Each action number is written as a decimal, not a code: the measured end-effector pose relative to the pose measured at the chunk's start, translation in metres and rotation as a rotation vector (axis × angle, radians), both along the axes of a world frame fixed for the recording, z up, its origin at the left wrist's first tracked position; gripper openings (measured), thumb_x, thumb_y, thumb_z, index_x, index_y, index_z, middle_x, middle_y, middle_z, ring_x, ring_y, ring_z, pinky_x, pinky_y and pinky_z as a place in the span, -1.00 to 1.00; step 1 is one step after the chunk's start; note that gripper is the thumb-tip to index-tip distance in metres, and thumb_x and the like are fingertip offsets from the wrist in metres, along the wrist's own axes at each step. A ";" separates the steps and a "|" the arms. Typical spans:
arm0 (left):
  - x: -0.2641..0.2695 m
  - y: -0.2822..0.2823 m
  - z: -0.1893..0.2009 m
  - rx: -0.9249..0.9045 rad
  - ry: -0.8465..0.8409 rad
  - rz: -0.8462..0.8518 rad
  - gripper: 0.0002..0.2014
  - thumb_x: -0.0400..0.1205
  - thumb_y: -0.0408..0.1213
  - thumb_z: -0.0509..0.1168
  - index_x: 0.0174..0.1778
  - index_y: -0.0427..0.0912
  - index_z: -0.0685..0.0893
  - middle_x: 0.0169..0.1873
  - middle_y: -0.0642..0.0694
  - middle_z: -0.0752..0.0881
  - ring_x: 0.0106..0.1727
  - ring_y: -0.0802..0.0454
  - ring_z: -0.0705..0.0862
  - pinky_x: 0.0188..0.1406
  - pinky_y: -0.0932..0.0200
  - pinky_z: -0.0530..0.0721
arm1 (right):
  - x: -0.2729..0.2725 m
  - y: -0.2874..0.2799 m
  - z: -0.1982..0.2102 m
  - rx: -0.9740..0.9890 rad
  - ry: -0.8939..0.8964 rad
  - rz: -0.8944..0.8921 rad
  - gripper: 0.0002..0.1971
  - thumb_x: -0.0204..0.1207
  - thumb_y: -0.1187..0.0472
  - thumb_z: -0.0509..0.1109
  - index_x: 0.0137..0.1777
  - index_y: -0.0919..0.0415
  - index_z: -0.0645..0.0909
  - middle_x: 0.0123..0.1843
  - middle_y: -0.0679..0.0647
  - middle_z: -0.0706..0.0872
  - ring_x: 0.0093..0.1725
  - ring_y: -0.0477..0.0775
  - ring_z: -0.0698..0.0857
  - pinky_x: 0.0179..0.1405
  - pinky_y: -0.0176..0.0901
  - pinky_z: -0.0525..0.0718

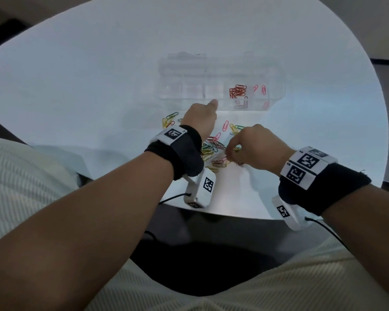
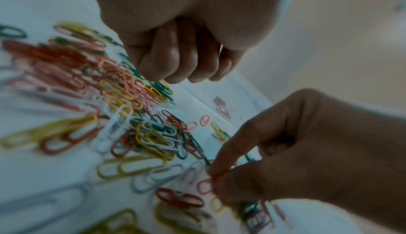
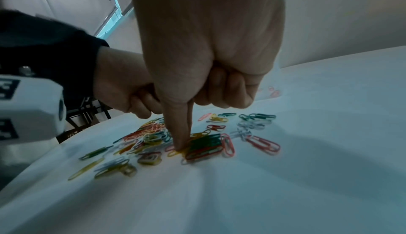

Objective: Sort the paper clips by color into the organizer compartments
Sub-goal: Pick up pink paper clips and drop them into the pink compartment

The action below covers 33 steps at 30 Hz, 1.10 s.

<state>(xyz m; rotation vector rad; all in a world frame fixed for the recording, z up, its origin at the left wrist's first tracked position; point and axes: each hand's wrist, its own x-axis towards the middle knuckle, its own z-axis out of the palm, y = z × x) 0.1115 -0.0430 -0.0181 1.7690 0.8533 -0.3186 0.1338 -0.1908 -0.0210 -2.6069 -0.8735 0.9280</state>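
Note:
A loose pile of coloured paper clips (image 1: 211, 148) lies on the white table (image 1: 99, 86) between my hands. Behind it stands the clear organizer (image 1: 276, 95), with red clips (image 1: 237, 91) in one compartment and pink clips (image 1: 263, 89) in the compartment to its right. My right hand (image 1: 228, 154) reaches down into the pile, thumb and forefinger pinching a pink clip (image 2: 205, 185). My left hand (image 1: 200, 117) hovers over the pile's far left side as a fist, thumb towards the organizer. Its fingers (image 2: 175, 64) curl into the palm and no clip shows in them.
More yellow and green clips (image 1: 169, 121) lie scattered left of my left hand, and a few (image 1: 235, 127) sit ahead of my right hand. The organizer's left compartments look clear. The table's near edge runs just under my wrists.

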 end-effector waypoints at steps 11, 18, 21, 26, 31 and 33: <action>0.010 -0.013 -0.008 0.567 0.041 -0.497 -0.83 0.51 -0.04 0.39 -0.03 0.04 0.71 -0.11 0.05 0.71 -0.12 -0.03 0.63 -0.19 0.15 0.47 | 0.002 -0.002 -0.002 -0.040 -0.022 -0.058 -0.93 0.41 0.04 0.54 -0.15 -0.02 0.78 -0.22 -0.02 0.77 -0.26 -0.01 0.68 -0.18 -0.10 0.70; 0.012 -0.019 -0.007 0.586 0.085 -0.548 -0.82 0.44 -0.07 0.43 -0.11 -0.03 0.74 -0.21 0.01 0.76 -0.18 -0.05 0.71 -0.27 0.16 0.57 | 0.024 -0.005 0.028 0.117 0.093 -0.222 -0.89 0.44 0.17 0.46 -0.27 0.14 0.76 -0.60 -0.19 0.56 -0.60 -0.24 0.52 -0.61 -0.49 0.40; 0.007 -0.018 -0.008 0.610 0.078 -0.569 -0.78 0.45 -0.03 0.36 -0.14 -0.08 0.71 -0.25 -0.02 0.74 -0.20 -0.08 0.70 -0.22 0.13 0.66 | 0.033 -0.008 0.039 0.228 0.253 -0.429 -0.78 0.50 0.21 0.31 -0.35 0.26 0.54 -0.55 -0.06 0.44 -0.63 -0.10 0.34 -0.62 -0.31 0.31; 0.002 -0.022 0.004 0.452 -0.036 -0.452 -0.80 0.64 -0.23 0.08 -0.24 -0.23 0.47 -0.31 -0.10 0.55 -0.29 -0.10 0.51 -0.33 0.09 0.45 | 0.048 -0.014 0.060 0.571 0.760 -0.753 -0.80 0.40 0.21 0.02 -0.35 0.07 0.02 -0.43 0.01 0.01 -0.42 0.01 -0.08 -0.52 -0.18 -0.10; -0.002 -0.027 0.024 -0.475 -0.018 -0.146 -0.76 0.49 -0.40 -0.12 -0.49 -0.07 0.19 -0.60 -0.04 0.19 -0.55 0.11 0.02 -0.57 0.37 0.06 | 0.063 -0.024 0.074 0.799 0.826 -0.914 -0.72 0.50 0.20 -0.02 -0.46 0.11 0.17 -0.46 0.00 0.11 -0.48 0.02 0.03 -0.58 -0.21 -0.01; -0.002 -0.031 0.033 -0.713 -0.073 -0.084 -0.84 0.40 -0.38 -0.16 -0.47 -0.08 0.18 -0.67 -0.05 0.21 -0.55 0.13 -0.02 -0.54 0.41 0.02 | 0.067 -0.028 0.077 0.841 0.781 -1.018 -0.71 0.52 0.24 0.02 -0.42 0.16 0.39 -0.47 0.03 0.34 -0.48 0.02 0.19 -0.60 -0.23 0.18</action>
